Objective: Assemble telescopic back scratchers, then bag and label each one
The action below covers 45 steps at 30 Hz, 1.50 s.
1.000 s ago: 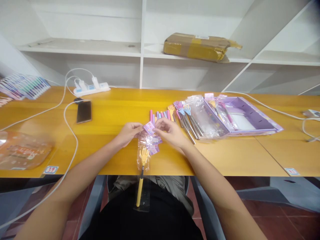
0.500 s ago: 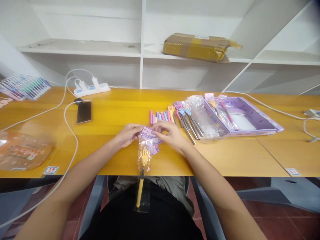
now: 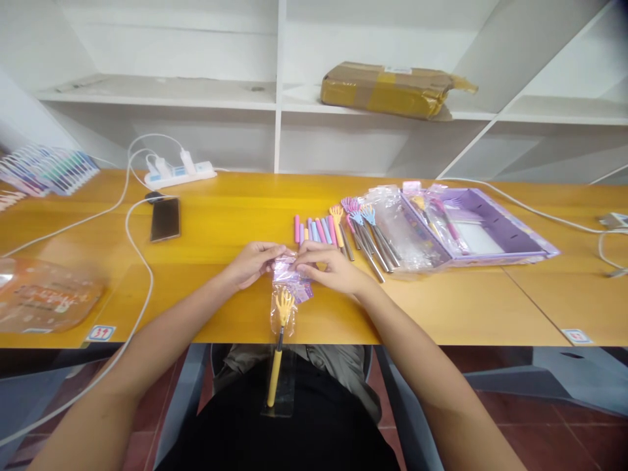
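At the table's front edge, my left hand (image 3: 256,263) is closed, pinching the top corner of a clear plastic bag (image 3: 273,330). My right hand (image 3: 331,268) has its fingers bent over the bag's top right side, pressed on it. A purple printed card (image 3: 286,269) shows at the bag's top, between both hands. Inside the bag is a yellow back scratcher (image 3: 284,306), its hand-shaped head toward me and its handle hanging past the edge. More purple cards (image 3: 301,290) lie beside and under the bag, partly hidden by it.
Coloured handle tubes (image 3: 316,230) and several back scratchers (image 3: 370,235) lie beyond my right hand. Right of them are clear bags (image 3: 395,226) and a purple box (image 3: 510,226). A phone (image 3: 165,219), power strip (image 3: 181,175) and white cable (image 3: 147,275) are on the left.
My right hand has shifted slightly left and down over the card. The card now looks shinier and sits lower, seemingly under the plastic. My left hand stays nearly in place.
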Available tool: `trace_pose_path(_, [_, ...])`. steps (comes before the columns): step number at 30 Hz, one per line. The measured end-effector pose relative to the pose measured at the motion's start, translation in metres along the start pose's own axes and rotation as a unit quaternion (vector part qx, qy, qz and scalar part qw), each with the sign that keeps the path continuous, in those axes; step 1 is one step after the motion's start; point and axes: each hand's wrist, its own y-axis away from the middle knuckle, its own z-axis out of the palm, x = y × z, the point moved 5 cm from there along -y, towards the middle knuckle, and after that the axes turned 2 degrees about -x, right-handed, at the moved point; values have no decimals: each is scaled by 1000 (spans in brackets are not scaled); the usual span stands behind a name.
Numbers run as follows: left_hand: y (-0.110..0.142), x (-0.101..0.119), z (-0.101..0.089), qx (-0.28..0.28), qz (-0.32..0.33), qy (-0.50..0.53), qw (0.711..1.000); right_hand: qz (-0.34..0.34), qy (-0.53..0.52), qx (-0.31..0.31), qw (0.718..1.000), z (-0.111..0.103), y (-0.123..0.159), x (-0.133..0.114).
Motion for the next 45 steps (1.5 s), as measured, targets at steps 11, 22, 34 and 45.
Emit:
trace_pose_path(11, [4,6,9,-14,0,22,1000,29,-5,89,996,-6,-1,3])
trace_pose_path(22, [10,3,17,-191,10,-262,946,33,-31,69,997,-6,-1,1])
trace_pose_path(34, [6,-9,21,-118,15,-159,980,2,-8,62,998,-9,-2,-1])
trace_pose_path(45, [10,-11,22,-171,-21,-182,968,20,-20,26,999,-2,-2,3])
